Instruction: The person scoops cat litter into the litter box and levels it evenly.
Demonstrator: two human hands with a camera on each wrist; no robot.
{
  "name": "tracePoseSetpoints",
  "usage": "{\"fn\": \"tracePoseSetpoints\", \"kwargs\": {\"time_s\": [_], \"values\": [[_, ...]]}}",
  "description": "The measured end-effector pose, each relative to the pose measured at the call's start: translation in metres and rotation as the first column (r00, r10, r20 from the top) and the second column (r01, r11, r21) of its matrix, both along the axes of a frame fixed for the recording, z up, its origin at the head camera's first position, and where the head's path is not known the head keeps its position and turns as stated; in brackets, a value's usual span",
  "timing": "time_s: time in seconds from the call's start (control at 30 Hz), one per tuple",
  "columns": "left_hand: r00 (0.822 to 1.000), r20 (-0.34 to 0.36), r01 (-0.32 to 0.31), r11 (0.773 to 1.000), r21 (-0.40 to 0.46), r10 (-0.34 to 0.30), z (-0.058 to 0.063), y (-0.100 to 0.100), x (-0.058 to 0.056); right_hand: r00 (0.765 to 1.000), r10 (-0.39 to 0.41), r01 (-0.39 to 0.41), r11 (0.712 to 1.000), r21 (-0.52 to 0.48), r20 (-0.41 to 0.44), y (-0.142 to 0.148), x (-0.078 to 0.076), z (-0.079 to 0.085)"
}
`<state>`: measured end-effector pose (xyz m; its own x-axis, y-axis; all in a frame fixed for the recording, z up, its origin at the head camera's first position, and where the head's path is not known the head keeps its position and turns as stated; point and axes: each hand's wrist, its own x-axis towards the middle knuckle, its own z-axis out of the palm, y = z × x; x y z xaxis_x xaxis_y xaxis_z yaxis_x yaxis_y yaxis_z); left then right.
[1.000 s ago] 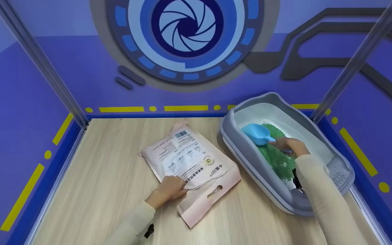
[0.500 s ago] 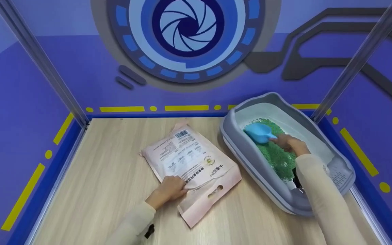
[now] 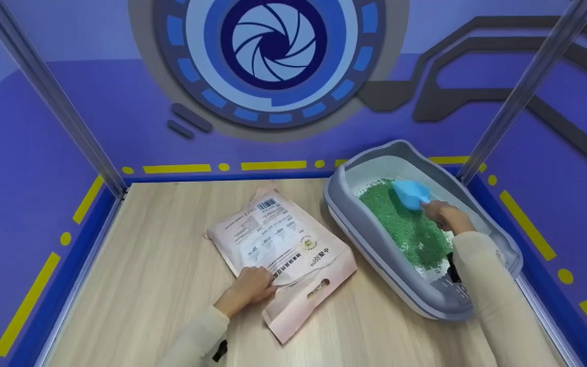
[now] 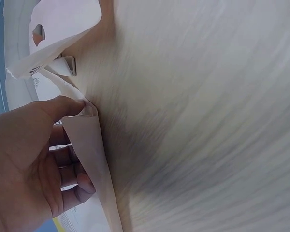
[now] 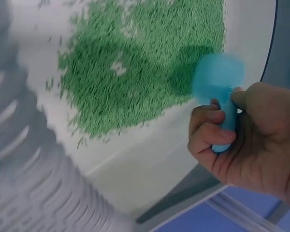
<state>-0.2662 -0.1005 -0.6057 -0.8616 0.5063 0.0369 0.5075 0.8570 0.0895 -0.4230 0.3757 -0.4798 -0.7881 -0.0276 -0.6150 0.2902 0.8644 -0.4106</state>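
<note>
My right hand (image 3: 445,216) grips the handle of a light blue scoop (image 3: 410,194) over the litter box (image 3: 370,250). Green pellet litter (image 3: 393,216) covers part of the box's white floor. In the right wrist view the fingers of the right hand (image 5: 251,130) curl round the handle of the scoop (image 5: 218,75). A pale pink bag (image 3: 283,237) lies on the table with its cut-open end towards me. My left hand (image 3: 250,285) pinches the bag's edge at that end. The left wrist view shows the thumb of the left hand (image 4: 34,150) pressing the folded edge of the bag (image 4: 89,145).
The wooden table (image 3: 151,285) is bounded by blue walls (image 3: 89,117) at the back and sides. The litter box has a raised grey rim and a slotted grey step (image 5: 43,179) at its near end. A strip with a handle hole (image 3: 318,289) hangs from the bag's opening.
My right hand has moved the scoop rightwards across the litter box, towards its far right side. The left hand stays on the bag. The head view has shifted slightly.
</note>
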Motion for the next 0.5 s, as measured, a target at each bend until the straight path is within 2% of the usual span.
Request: {"fn": "tracePoseSetpoints", "kwargs": {"time_s": [0.13,0.23,0.4,0.5], "values": [[1.0,0.017,-0.012,1.0,0.019,0.011,0.0,-0.005,-0.003,0.998,0.062,-0.062,0.997,0.042,0.001,0.004,0.003,-0.002],[1.0,0.023,-0.016,1.0,0.02,0.015,0.0,-0.007,-0.003,0.99,0.141,-0.141,0.988,0.062,0.012,-0.004,0.006,-0.007],[0.998,0.062,-0.03,0.999,0.018,0.028,0.0,-0.007,-0.002,0.951,0.302,-0.306,0.951,0.046,0.064,-0.027,0.004,-0.018],[0.998,0.064,-0.029,0.999,0.027,0.027,0.001,-0.005,-0.002,0.936,0.346,-0.349,0.936,0.043,0.068,-0.035,0.003,-0.021]]}}
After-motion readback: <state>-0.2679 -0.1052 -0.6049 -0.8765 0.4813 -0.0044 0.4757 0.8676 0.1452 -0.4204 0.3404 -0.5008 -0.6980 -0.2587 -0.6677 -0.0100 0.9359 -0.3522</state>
